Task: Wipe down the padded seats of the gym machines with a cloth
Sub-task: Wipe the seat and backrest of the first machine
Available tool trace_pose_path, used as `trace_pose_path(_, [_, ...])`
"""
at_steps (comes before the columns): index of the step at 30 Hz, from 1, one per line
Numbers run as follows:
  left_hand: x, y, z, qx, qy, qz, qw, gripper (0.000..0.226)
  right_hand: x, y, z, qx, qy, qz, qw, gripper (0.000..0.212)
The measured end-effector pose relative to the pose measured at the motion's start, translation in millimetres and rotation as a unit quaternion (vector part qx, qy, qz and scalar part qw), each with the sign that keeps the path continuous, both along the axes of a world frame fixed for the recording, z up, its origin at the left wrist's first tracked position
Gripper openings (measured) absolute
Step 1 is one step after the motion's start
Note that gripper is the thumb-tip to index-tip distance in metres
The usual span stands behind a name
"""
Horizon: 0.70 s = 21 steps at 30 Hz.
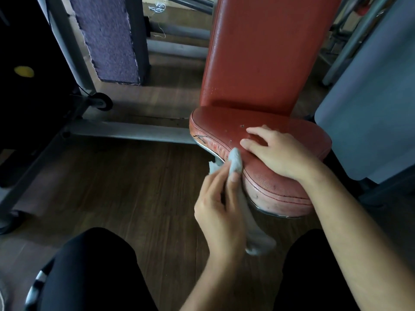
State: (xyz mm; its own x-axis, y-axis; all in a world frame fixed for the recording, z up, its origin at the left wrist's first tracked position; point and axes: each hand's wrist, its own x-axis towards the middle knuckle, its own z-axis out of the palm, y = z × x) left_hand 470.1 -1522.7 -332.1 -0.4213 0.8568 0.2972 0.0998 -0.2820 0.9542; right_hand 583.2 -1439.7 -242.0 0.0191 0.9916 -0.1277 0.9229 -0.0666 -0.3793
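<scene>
At the front left edge of the red padded seat (224,122), your left hand (221,205) grips a pale cloth (235,161), fingers curled, pressing it to the worn rim. Your right hand (276,153) rests on top, fingers relaxed. This seat looks mid-wipe, with the other machines probably left to do.

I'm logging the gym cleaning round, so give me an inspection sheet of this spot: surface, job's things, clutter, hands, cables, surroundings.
Surface: red padded seat, cracked and worn at its left edge.
Job's things: white cloth, pressed to the seat's front edge.
Clutter: loose white threads on the floor behind.
Hands: left hand grips the cloth; right hand rests flat on the seat.
Cables: nothing seen.
Surroundings: red backrest, grey machine frame, wooden floor.
</scene>
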Motion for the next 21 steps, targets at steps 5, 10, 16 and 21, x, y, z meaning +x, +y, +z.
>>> trace_pose_path(5, [-7.4,23.0,-5.1,0.003,-0.006,0.016,1.0,0.018,0.7,-0.4,-0.2,0.015,0.015,-0.017,1.0,0.049])
trace_pose_path(10, [-3.5,19.7,-9.9,-0.005,-0.009,0.032,0.999,0.015,0.4,2.5,-1.6,0.037,0.01,-0.022,0.999,0.042])
trace_pose_path(16, [-8.4,11.9,-10.3,-0.009,-0.031,-0.013,0.999,0.012,-1.7,1.8,-1.1,0.032,0.006,-0.027,0.999,0.043])
trace_pose_path(21, [-8.9,17.7,-6.2,-0.003,-0.003,0.009,1.0,0.013,-1.7,1.8,-0.8,0.031,-0.002,-0.023,0.999,0.044])
